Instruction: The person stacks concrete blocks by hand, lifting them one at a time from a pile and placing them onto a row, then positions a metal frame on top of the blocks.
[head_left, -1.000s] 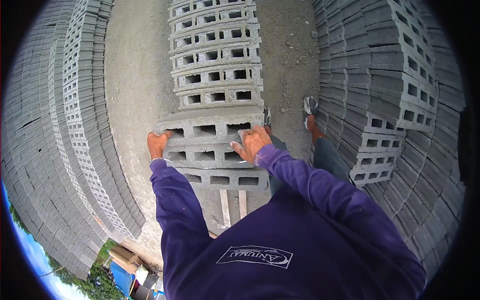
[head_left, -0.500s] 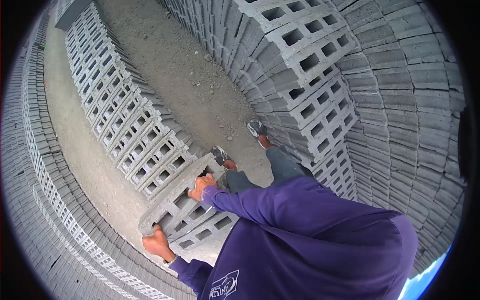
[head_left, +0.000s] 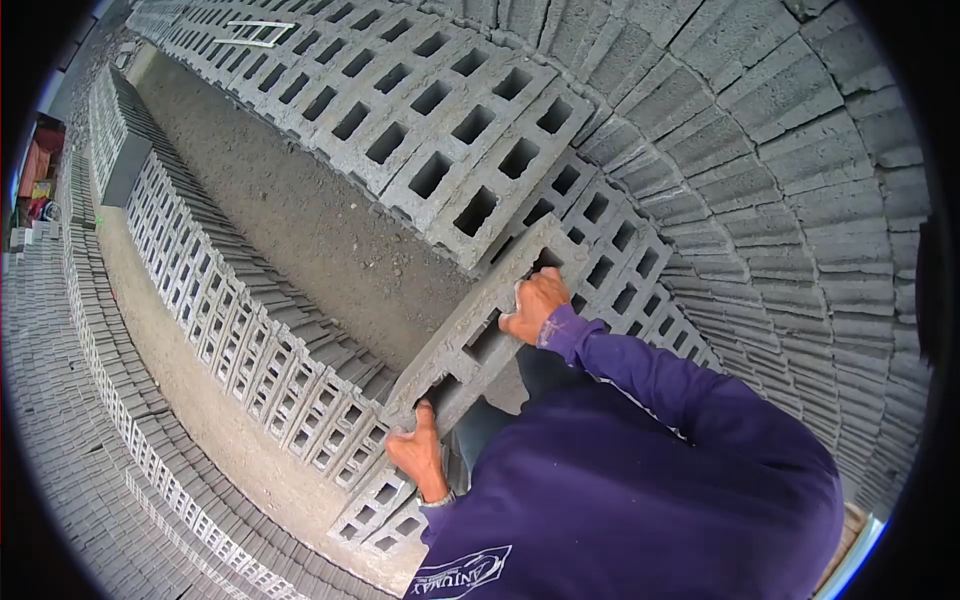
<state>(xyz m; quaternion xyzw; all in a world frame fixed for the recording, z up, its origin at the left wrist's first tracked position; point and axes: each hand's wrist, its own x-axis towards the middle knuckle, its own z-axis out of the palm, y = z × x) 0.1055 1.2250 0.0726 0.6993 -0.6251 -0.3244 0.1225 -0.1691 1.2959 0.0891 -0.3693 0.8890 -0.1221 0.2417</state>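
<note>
A grey hollow concrete block (head_left: 450, 335) is raised in front of my body, tilted, with its holes turned toward me. My left hand (head_left: 420, 455) grips its lower left end, the thumb at the edge of a hole. My right hand (head_left: 540, 305) holds it near the upper right end, fingers hooked over a hole. Just beyond the block's far end stands a stack of hollow blocks (head_left: 450, 200), several layers high. Beneath my left hand a low row of blocks (head_left: 300, 390) runs away to the upper left.
A dirt aisle (head_left: 270, 190) runs between the low row and the tall stack. Dense stacked blocks (head_left: 800, 200) rise on the right. A pale strip of ground (head_left: 200, 380) separates the low row from more block rows at left. A small white ladder-like frame (head_left: 258, 33) lies atop the far stack.
Both hands have lifted the block off the end of the low row and carried it up and right, toward the tall stack. The view has turned right with my body.
</note>
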